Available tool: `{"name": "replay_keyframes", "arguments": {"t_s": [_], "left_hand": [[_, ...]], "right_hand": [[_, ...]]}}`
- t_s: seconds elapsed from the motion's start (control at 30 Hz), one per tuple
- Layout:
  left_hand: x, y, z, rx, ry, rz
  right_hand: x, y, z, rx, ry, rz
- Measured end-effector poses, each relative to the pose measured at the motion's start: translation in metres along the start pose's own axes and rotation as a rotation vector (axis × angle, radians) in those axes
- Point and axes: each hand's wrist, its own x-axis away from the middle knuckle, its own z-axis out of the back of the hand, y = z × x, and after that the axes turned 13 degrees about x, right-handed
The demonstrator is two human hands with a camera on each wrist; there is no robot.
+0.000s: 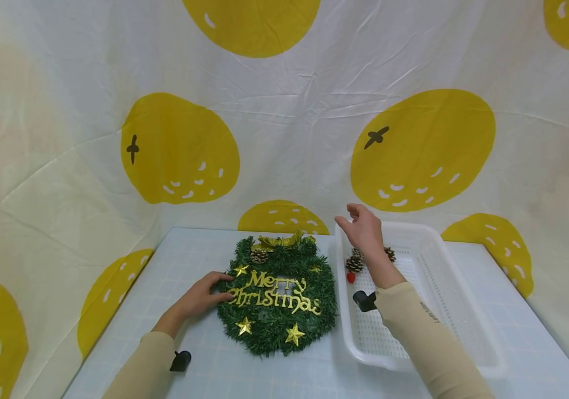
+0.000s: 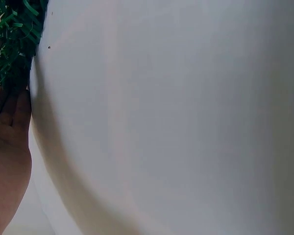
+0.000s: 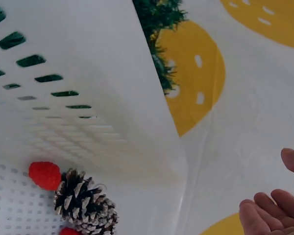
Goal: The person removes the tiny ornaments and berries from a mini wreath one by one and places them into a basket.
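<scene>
A green tinsel wreath (image 1: 264,339) lies on the table with gold "Merry Christmas" lettering (image 1: 274,299), gold stars (image 1: 294,334), a pine cone (image 1: 259,256) and a gold ribbon (image 1: 282,241) at its top. My left hand (image 1: 206,293) grips its left edge; in the left wrist view the fingers (image 2: 10,108) meet the green tinsel (image 2: 17,36). Raised over the far left part of a white basket (image 1: 421,363), my right hand (image 1: 366,230) has thumb and fingers apart and holds nothing. In the basket, pine cones (image 3: 78,198) and red pompoms (image 3: 45,175) lie against one side.
Right of the wreath stands the basket, with perforated walls. The pale blue table (image 1: 164,266) ends at a white curtain (image 1: 294,149) printed with yellow fruit, which hangs at the back and both sides.
</scene>
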Motion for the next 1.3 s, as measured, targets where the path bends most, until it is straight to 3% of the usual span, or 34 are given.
{"name": "replay_keyframes", "arguments": {"t_s": [0.6,1.3], "left_hand": [[0.000,-0.001,0.000,0.005,0.004,0.004],[0.000,0.000,0.000,-0.004,0.004,0.014]], "right_hand": [[0.007,-0.027,-0.011,-0.056,-0.062,0.020],[0.014,-0.054,-0.034,-0.081,-0.082,0.069]]}}
